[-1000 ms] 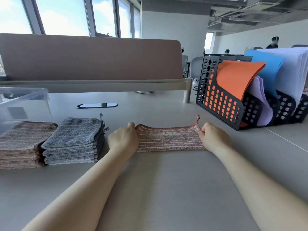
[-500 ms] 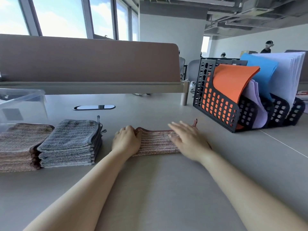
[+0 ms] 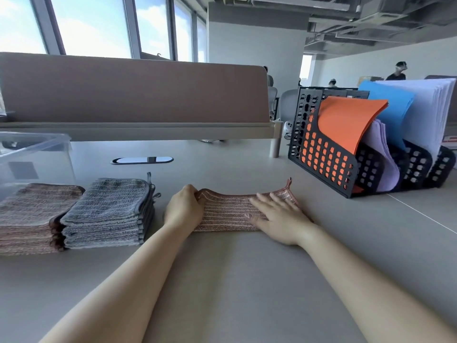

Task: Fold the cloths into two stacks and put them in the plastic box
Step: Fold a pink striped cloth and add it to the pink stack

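A pink striped cloth (image 3: 228, 211), folded into a long strip, lies on the grey desk in front of me. My left hand (image 3: 184, 210) pinches its left end with curled fingers. Flat on the cloth's right half rests my right hand (image 3: 279, 219), fingers spread and pointing left. To the left stand two piles of folded cloths, a grey stack (image 3: 108, 211) and a pink stack (image 3: 29, 216), touching each other. Behind them, at the far left, is the clear plastic box (image 3: 47, 157).
A black perforated file rack (image 3: 329, 164) with orange, blue and white paper stands at the right. A brown desk divider (image 3: 133, 95) runs along the back, with a cable port (image 3: 142, 160) in front of it. People are in the far background.
My right hand let go of the cloth's right end and slid left across it, now lying flat with fingers apart. My left hand has kept its hold on the left end.
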`<move>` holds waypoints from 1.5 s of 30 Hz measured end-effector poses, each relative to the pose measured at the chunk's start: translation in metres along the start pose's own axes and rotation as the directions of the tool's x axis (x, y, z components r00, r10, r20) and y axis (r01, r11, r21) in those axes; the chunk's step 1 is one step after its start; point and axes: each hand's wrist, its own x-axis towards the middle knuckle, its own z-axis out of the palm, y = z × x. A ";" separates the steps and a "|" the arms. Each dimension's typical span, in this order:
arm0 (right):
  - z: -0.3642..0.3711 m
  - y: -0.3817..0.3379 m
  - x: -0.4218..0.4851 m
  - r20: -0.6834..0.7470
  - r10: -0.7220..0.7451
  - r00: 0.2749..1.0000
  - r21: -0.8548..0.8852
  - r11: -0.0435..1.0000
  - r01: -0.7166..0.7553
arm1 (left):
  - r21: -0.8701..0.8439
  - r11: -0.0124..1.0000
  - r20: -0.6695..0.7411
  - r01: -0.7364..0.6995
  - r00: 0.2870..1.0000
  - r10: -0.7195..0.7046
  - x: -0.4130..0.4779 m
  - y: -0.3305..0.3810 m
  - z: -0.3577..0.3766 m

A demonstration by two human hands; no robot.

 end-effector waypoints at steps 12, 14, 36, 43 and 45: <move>-0.011 0.040 0.002 -0.205 0.456 0.866 0.392 0.849 -0.354 | -0.086 0.994 -0.020 -0.069 0.998 0.067 -0.001 0.002 -0.007; -0.010 0.038 0.005 -0.158 0.430 0.889 0.367 0.861 -0.351 | -0.079 0.995 -0.004 -0.053 0.999 0.053 -0.001 0.002 -0.007; -0.025 0.043 -0.006 -0.203 0.393 0.897 0.853 0.520 -0.035 | -0.501 0.864 0.135 0.048 0.991 0.023 -0.010 0.007 -0.012; -0.029 0.042 -0.012 -0.246 0.318 0.916 0.837 0.547 0.035 | -0.530 0.844 -0.033 -0.078 0.997 0.072 -0.015 0.010 -0.021; -0.029 0.042 -0.014 -0.279 0.321 0.905 0.848 0.525 0.075 | -0.545 0.831 -0.084 -0.115 0.993 0.083 -0.017 0.012 -0.024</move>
